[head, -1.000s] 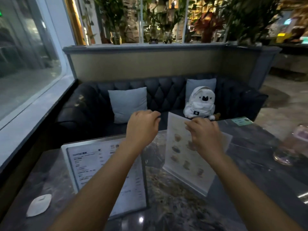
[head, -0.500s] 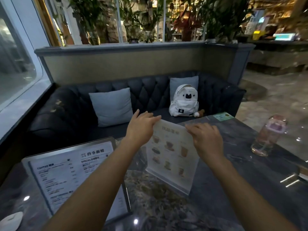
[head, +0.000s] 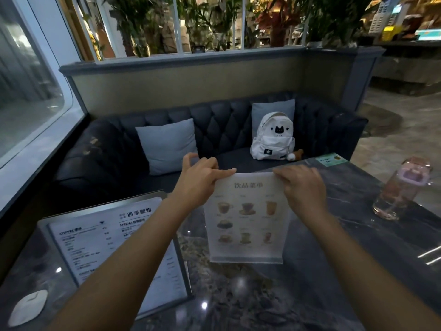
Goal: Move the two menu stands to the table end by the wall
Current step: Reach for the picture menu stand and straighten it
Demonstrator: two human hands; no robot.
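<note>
Drinks menu stand (head: 247, 220) standing upright on bench (head: 358, 247), left grip (head: 202, 180) and right grip (head: 301, 187) pinching its top corners; text menu stand (head: 114, 249) leaning at nine o'clock.

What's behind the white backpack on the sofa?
A light blue cushion stands behind the white backpack, leaning against the tufted sofa back. Only the cushion's top and upper corners show; the backpack covers the rest.
</note>
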